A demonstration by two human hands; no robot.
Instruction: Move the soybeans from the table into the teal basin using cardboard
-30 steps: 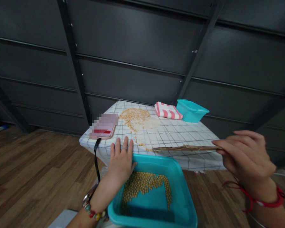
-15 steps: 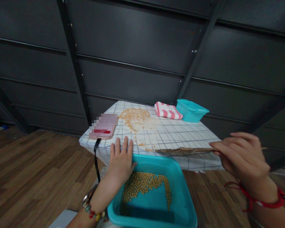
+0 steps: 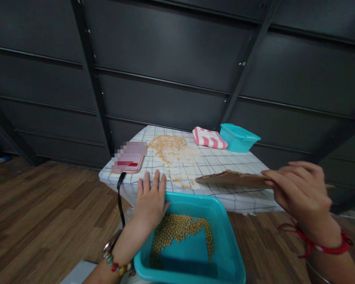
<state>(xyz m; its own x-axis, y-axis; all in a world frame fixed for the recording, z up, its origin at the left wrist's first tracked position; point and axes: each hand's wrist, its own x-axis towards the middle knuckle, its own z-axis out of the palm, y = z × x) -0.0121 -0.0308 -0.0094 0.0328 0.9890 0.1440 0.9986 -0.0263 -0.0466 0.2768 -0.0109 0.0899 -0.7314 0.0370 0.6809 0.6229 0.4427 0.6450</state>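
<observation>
My left hand [image 3: 150,201] lies with fingers stretched out over the table's near edge, its thumb against the left rim of a teal plastic basin [image 3: 229,232]. Soybeans [image 3: 180,228] cover part of the basin's floor, mostly at the far and left sides. My right hand [image 3: 301,193] pinches a thin piece of brown cardboard [image 3: 233,179] by its right end, tilted along the table's near edge. A few loose soybeans lie just left of the cardboard's tip. Farther back spreads a pile of soybeans [image 3: 168,144], mixed with pale, fine grains.
A checked cloth covers the table [image 3: 225,161]. On its left lies a pink phone [image 3: 133,159], partly pixelated, with a black strap [image 3: 120,197] hanging down. A pink-striped towel [image 3: 208,138] and a small teal box [image 3: 238,138] stand at the back, before a dark panel wall [image 3: 165,98].
The cardboard has tilted, so more of its flat face shows, and its left tip has shifted slightly right. My right hand turned a little with it. My left hand stays still.
</observation>
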